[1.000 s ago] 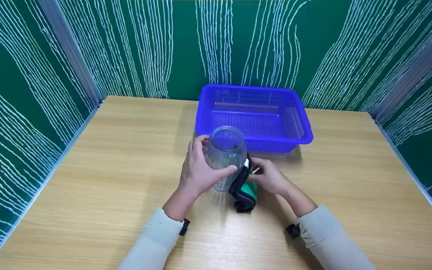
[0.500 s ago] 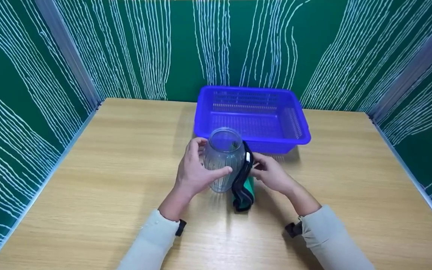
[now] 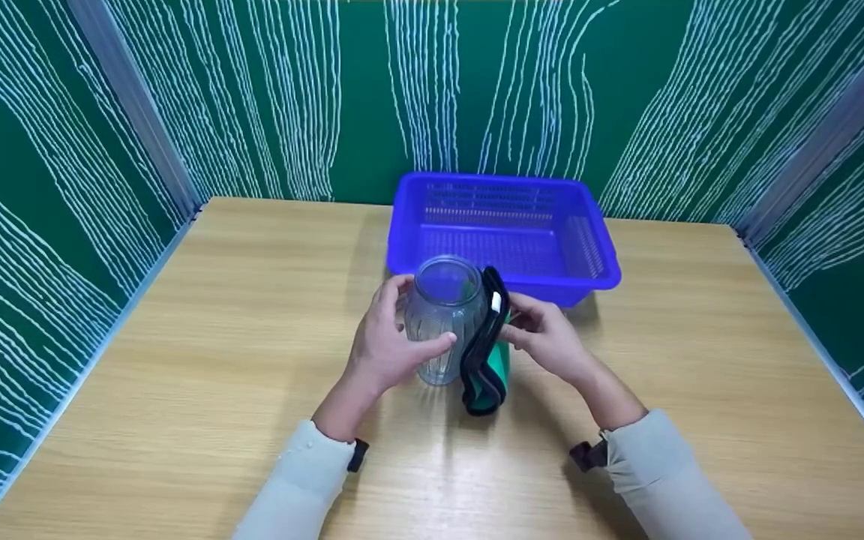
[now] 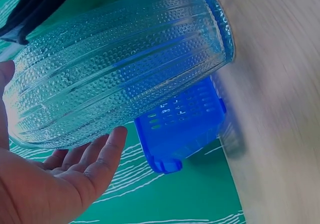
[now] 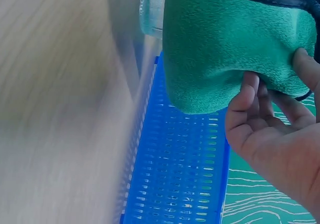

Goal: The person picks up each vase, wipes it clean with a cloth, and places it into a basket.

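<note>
A clear ribbed glass jar point(image 3: 439, 322) with a round open mouth stands upright near the middle of the table, slightly tilted in the head view. My left hand point(image 3: 387, 349) holds it from the left, thumb across the near side and fingers around the far side. Its dotted, ribbed wall fills much of the left wrist view. Against the jar's right side is a green towel-like cloth point(image 5: 225, 48) with black edging and a small white tag. My right hand point(image 3: 552, 341) pinches this cloth between thumb and fingers, making a crease; some fingertips are hidden behind it.
Just beyond the hands sits a blue plastic basket point(image 3: 604, 259) with slotted walls, its near rim partly behind the jar. Wood-grain table point(image 3: 252, 300) surrounds them. Green panels point(image 3: 364, 90) with wavy white lines enclose the back and sides.
My right hand has lifted the cloth, so its top edge stands higher beside the jar mouth and its lower end has risen a little. Jar and left hand have shifted slightly left.
</note>
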{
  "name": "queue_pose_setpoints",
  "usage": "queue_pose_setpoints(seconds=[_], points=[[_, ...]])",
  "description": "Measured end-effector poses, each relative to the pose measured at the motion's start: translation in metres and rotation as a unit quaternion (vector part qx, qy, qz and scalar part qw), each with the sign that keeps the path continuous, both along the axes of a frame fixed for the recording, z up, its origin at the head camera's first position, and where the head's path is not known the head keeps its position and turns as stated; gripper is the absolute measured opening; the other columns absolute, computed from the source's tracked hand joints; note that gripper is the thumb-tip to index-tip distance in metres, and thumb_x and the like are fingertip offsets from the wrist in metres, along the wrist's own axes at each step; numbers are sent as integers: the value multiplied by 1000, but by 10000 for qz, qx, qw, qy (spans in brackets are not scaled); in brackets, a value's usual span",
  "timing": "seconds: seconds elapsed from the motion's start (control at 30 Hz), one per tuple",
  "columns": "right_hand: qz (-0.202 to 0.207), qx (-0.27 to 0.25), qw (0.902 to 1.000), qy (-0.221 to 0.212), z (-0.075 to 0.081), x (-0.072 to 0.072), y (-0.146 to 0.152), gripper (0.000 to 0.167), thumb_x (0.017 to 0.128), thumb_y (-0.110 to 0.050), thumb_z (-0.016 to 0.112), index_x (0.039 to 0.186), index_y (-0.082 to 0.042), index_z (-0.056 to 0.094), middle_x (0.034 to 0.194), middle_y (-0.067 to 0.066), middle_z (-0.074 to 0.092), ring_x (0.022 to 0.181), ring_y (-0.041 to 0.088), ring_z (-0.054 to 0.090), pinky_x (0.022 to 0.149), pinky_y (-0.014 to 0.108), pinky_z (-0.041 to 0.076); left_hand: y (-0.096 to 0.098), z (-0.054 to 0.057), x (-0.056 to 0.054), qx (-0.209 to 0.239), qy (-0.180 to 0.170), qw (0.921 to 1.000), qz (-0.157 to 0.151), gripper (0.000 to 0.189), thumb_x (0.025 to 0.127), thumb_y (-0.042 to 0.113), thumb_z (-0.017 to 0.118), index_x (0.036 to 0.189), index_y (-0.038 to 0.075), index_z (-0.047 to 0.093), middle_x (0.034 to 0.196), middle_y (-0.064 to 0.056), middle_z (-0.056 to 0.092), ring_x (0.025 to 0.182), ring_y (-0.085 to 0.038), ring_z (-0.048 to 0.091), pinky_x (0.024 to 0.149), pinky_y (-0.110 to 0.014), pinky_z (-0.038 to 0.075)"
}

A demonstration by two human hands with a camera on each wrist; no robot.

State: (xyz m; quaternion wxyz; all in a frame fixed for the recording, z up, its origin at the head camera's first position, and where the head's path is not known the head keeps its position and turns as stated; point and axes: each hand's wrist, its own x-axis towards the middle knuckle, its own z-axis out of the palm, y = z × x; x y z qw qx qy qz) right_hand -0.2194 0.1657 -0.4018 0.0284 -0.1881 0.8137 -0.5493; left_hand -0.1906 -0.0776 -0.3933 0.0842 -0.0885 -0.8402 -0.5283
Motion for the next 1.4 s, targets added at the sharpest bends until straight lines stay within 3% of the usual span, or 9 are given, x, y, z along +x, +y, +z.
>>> queue_pose_setpoints(seconds=[0.23,0.6,0.8,1.07,1.4], points=[[-152,-183,9997,-108,6,3,-5,31,91,-14,65,121,-10,64,86,-1,61,70,14,55,63,29,51,2,0,-1,-164,146,9997,104,83,69,42,82,138,24,39,136,3,50,127,-16,48,106,-43,44],[-403,-872,9950,270,17,-1,-14,37,94,-9,59,131,-4,58,101,3,58,89,13,53,73,20,46,7,-2,-1,-314,99,9994,110,85,70,42,79,141,26,35,142,5,46,132,-18,45,109,-47,40],[-471,-658,9959,404,21,-3,-19,39,96,-11,55,135,-7,56,113,10,53,98,17,49,78,21,46,5,0,0,-220,76,9997,56,86,70,39,81,141,27,35,142,5,46,132,-17,45,109,-46,40],[-201,-566,9971,468,18,-1,-20,43,99,-15,50,142,-12,46,133,9,53,109,21,52,86,25,46,7,-3,-1,-252,139,9996,39,88,69,47,81,141,25,34,140,4,47,131,-16,45,109,-43,40],[-83,-342,9978,560,21,2,-18,53,88,-9,52,140,-13,50,123,12,53,105,21,48,88,34,46,7,-3,-1,-251,58,9996,95,88,69,45,83,140,25,35,141,2,47,132,-19,45,110,-46,39]])
